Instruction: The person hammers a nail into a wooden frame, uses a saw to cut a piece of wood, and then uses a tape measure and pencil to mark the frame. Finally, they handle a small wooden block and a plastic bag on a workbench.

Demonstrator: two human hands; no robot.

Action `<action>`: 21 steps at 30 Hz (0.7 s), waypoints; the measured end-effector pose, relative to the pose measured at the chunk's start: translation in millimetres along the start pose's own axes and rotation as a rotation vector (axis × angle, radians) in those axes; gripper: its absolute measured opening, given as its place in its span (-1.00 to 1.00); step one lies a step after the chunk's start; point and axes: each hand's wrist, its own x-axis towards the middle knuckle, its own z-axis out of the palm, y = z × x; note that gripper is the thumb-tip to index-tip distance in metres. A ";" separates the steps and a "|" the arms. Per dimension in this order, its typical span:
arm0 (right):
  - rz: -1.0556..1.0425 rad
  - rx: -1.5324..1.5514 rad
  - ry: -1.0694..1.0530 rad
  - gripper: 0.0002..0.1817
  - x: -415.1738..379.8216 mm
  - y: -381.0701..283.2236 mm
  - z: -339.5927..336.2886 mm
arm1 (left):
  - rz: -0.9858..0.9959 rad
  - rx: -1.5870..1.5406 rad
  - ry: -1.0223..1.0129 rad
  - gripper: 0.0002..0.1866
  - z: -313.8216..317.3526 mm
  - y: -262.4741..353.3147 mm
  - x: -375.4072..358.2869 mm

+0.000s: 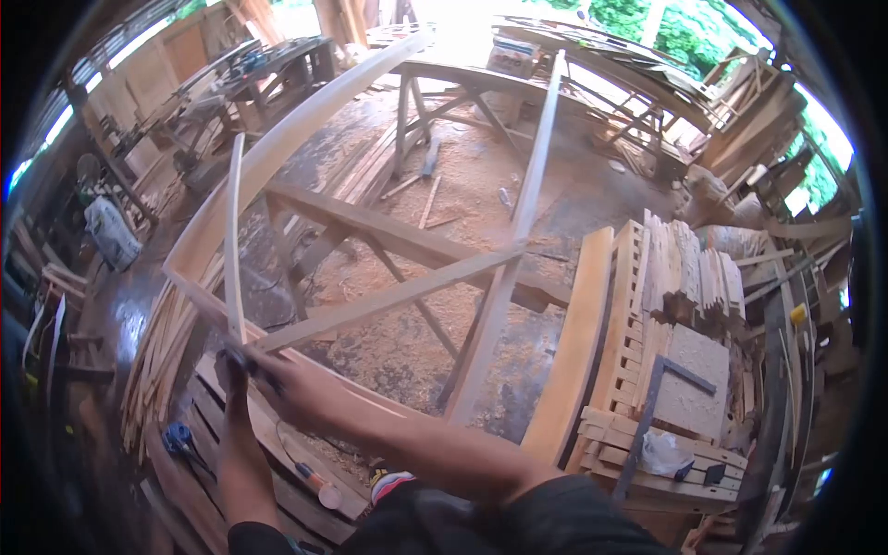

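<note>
My left hand (234,370) and my right hand (276,381) are close together at the lower left corner of a large wooden frame (370,319). Both are closed around something small and dark at that corner; I cannot tell what it is. A narrow wooden strip (233,222) rises from right beside my fingers, its far end pointing up and away. The frame's bottom rail (342,388) runs right from my hands beneath my right forearm, and a diagonal brace (398,298) starts close to them. A wide pale board (287,134) forms the frame's left side.
Sawhorses (407,236) stand under the frame over a floor of shavings. Thin strips (153,370) are stacked at left, near a blue tool (178,437). On the right are a long plank (573,342), notched timbers, a carpenter's square (652,398) and a plastic bag (666,453).
</note>
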 end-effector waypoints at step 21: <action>0.254 -0.116 -0.019 -0.54 -180.1 -18.4 -81.6 | -0.069 0.169 -0.105 -0.77 -35.5 92.1 5.1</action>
